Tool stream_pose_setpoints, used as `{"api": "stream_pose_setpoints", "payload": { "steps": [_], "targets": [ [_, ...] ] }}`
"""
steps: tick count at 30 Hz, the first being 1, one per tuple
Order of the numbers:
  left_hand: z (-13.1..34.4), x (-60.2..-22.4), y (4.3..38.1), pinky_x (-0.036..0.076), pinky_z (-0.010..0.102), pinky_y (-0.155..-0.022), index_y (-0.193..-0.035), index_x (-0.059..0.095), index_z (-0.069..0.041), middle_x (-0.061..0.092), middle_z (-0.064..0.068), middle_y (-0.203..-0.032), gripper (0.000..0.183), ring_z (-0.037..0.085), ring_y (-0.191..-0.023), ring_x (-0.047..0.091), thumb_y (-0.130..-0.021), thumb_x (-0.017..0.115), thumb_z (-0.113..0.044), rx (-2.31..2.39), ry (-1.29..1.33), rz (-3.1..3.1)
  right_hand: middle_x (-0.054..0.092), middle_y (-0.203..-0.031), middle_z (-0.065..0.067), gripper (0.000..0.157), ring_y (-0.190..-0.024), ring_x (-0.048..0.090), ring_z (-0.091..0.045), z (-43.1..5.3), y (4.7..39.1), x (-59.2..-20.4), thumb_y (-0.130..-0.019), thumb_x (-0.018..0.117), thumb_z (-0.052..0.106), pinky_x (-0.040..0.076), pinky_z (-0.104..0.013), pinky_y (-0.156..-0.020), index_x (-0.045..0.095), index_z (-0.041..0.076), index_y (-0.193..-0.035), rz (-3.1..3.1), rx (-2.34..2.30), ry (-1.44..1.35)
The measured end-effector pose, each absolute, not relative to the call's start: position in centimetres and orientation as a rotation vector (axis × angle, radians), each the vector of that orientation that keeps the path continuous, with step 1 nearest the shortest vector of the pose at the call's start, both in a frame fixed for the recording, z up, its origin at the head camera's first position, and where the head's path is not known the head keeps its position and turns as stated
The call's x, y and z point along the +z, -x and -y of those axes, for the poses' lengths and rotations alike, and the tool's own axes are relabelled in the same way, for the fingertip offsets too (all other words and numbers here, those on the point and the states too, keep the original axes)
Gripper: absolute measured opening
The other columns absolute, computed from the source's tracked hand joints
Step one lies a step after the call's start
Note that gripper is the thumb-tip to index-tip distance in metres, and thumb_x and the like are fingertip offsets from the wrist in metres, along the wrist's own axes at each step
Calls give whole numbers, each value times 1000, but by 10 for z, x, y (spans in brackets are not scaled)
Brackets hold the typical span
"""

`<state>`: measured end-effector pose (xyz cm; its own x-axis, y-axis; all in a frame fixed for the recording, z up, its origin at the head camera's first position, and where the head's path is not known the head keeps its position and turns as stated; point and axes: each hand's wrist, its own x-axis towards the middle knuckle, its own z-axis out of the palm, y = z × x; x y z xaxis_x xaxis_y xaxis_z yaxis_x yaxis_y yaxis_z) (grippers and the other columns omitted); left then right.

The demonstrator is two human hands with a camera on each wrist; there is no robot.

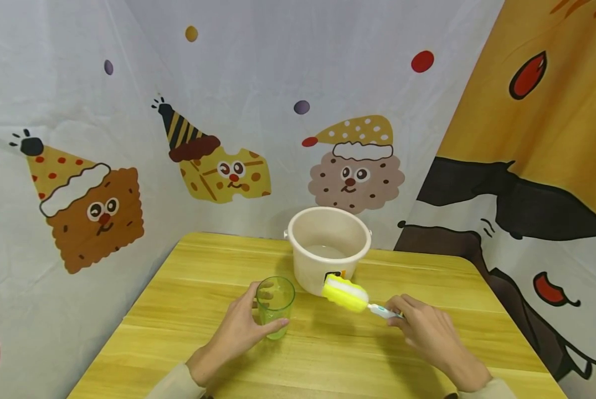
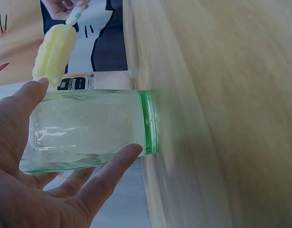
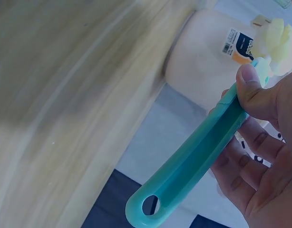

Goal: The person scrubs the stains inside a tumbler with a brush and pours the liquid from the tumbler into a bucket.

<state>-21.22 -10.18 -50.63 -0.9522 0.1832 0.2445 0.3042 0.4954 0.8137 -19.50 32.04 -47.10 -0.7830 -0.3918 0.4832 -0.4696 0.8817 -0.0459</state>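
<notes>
A clear green drinking glass (image 1: 276, 302) stands upright on the wooden table, its base against the tabletop in the left wrist view. My left hand (image 1: 238, 327) holds it from the left, thumb across the near side and fingers around the far side. In my right hand (image 1: 427, 330) is a sponge bottle brush, its teal and white handle (image 3: 193, 156) pinched between thumb and fingers. The yellow and white sponge head (image 1: 346, 293) points left, raised in front of the bucket and to the right of the glass.
A cream plastic bucket (image 1: 305, 271) with a label on its front stands at the back middle of the wooden table (image 1: 178, 310). White curtains (image 1: 258, 66) with cartoon prints hang behind the table and along its sides.
</notes>
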Motion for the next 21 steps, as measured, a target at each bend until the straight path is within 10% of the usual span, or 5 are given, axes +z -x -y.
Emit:
{"api": "stream_pose_setpoints", "payload": {
  "steps": [21],
  "targets": [
    [105, -505, 212, 65, 38, -88, -152, 48, -28, 73, 0, -132, 94, 28, -116, 73, -76, 88, -67, -1450, 452, 2632, 64, -90, 24, 27, -55, 34, 8, -294, 201, -450, -86, 89, 31, 27, -13, -43, 72, 34, -105, 2523, 250, -724]
  ]
}}
